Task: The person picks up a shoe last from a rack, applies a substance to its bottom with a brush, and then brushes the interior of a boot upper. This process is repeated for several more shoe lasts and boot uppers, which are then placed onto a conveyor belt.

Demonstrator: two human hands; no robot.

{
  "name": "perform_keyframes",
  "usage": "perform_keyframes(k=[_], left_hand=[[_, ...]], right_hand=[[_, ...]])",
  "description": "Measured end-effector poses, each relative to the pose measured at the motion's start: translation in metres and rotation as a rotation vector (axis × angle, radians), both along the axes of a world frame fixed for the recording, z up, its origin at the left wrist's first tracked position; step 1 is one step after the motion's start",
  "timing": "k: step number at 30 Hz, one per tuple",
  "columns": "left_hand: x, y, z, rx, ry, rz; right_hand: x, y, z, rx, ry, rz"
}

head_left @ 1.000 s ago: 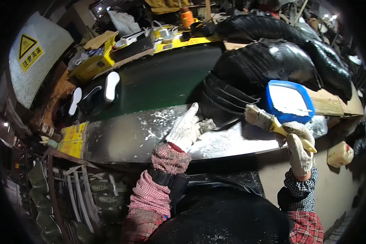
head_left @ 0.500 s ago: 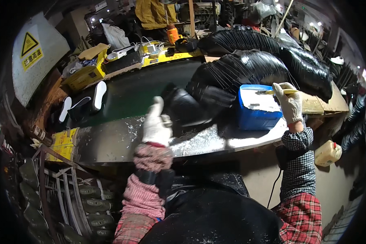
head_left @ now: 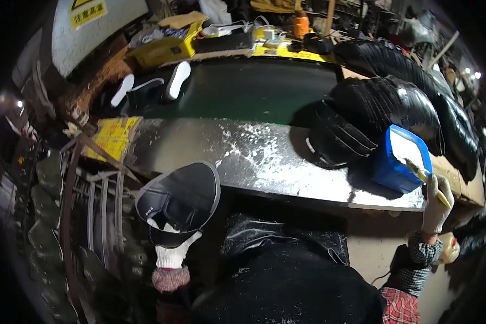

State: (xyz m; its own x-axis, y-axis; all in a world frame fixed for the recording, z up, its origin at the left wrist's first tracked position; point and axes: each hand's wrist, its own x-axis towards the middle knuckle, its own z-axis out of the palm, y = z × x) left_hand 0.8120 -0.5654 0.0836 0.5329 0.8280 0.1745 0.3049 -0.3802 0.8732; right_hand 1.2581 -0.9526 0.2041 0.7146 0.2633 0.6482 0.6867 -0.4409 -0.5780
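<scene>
My left hand [head_left: 173, 252], in a white knit glove, grips a black shoe upper [head_left: 191, 197] by its lower edge. The upper is held off the near side of the bench, its wide grey-rimmed opening facing up. My gloved right hand [head_left: 437, 202] is closed on a brush [head_left: 416, 170] with a yellowish handle. Its bristle end lies over the near rim of a blue tub [head_left: 386, 167] holding white paste. Beside the tub are nested black uppers [head_left: 383, 102], with a loose end piece [head_left: 337, 137] leaning at their left.
A dark green belt [head_left: 243, 86] runs behind the white-smeared metal bench edge [head_left: 264, 156]. Two pieces with white soles [head_left: 179, 78] stand on it at left. A yellow box [head_left: 164, 54] is at the back left. A rack [head_left: 105, 216] with dark footwear stands at lower left.
My left hand has come down and left, and now holds the black upper. My right hand has lowered the brush to the tub's near rim. The view has swung left.
</scene>
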Motion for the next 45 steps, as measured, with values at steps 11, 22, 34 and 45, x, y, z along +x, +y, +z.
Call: perform_keyframes(k=[11,22,34,45], left_hand=[[0.096,-0.013,0.030,-0.624,-0.700,-0.081],[0.112,0.003,0.022,-0.877,-1.006,-0.284],[0.117,0.030,0.048,-0.516,-0.218,-0.069],[0.127,-0.010,0.060,-0.622,-0.516,-0.106]], right_hand=[[-0.138,0.292,0.026,0.038,0.258,1.176],[-0.108,0.275,0.004,0.159,0.489,0.807],[-0.148,0.218,0.016,-0.250,0.529,1.481],[-0.081,0.176,-0.007,-0.014,0.584,0.687]])
